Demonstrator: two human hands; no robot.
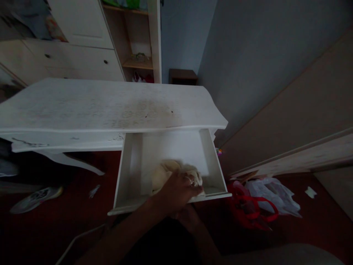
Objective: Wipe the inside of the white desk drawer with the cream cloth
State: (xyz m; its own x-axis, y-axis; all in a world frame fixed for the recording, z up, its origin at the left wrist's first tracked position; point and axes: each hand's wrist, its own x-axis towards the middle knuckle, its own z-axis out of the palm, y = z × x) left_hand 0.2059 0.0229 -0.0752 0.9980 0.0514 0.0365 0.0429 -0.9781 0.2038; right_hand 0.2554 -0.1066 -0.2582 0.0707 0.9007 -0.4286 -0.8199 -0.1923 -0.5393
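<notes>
the left forearm (139,219) slants toward two o'clock, its hand, the left hand (176,191), palm down and closed over a cloth (165,171). the right hand (188,218), at its five o'clock, is too shadowed to tell its grip. the cloth, cream and crumpled, lies toward five o'clock inside the white drawer (171,145).

Head view, facing forward, downward; above drawer (171,145)

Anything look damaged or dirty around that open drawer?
Yes: the white tabletop has a dark, smudgy patch behind the drawer, unlike the paler surface around it. Dark marks streak the desk front at far left, possibly chipped paint.
</notes>
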